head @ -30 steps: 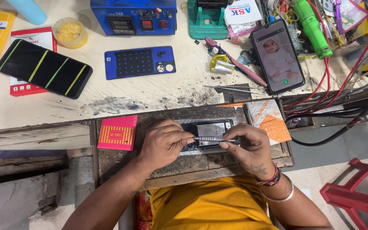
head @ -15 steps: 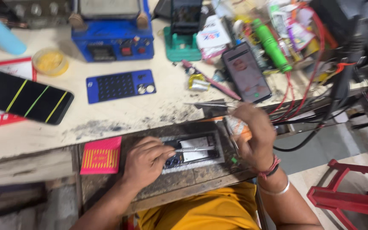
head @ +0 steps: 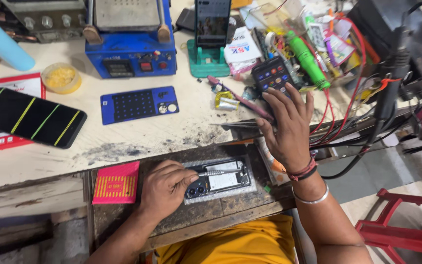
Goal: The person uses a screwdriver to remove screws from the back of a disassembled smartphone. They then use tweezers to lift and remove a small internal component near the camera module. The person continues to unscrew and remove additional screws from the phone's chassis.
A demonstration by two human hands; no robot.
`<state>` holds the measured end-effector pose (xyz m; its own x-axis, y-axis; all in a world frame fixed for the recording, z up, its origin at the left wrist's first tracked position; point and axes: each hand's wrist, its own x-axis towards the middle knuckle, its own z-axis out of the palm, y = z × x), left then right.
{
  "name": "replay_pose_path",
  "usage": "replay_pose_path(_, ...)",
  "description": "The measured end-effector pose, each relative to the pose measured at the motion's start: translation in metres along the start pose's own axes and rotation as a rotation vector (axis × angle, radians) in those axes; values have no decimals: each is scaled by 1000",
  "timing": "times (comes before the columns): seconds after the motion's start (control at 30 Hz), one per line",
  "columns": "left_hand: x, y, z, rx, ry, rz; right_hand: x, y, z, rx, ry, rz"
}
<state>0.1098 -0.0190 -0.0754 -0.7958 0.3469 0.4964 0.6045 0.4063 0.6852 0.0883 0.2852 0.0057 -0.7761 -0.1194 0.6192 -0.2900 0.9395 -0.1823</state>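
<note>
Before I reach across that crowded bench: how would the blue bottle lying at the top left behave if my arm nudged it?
The blue bottle is round and lies on its side on the flat benchtop, so it would probably roll. It looks like smooth plastic, likely light and a bit slippery. Only the small yellow tub sits nearby to stop it.

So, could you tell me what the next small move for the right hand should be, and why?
Probably press the fingertips down on the dark phone on the bench. The right hand hovers over its lit screen, fingers spread, while the left hand steadies a screwdriver on the opened phone in the work tray.
</note>
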Motion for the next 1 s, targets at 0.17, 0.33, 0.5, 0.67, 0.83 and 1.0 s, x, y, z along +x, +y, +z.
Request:
replay_pose_path(0.17,-4,-7,4,-9,-37,-41,-27,-8,-3,30,44,20)
replay_pose_path(0.33,-7,-16,10,33,-52,8,-29,1,-4,-48,28,11)
replay_pose_path(0.5,-8,-18,11,44,-61,-19,-13,9,-1,-75,-45,-44)
replay_pose_path(0.67,-6,-16,8,45,-56,-6,-2,2,-2,-116,-64,-60)
replay_pose_path(0.83,-6,-12,4,6,-23,-62,-34,-20,-16,236,36,42)
replay_pose_path(1.0,-5,-10,0,-57,39,-45,-79,-42,2,858,-247,239)
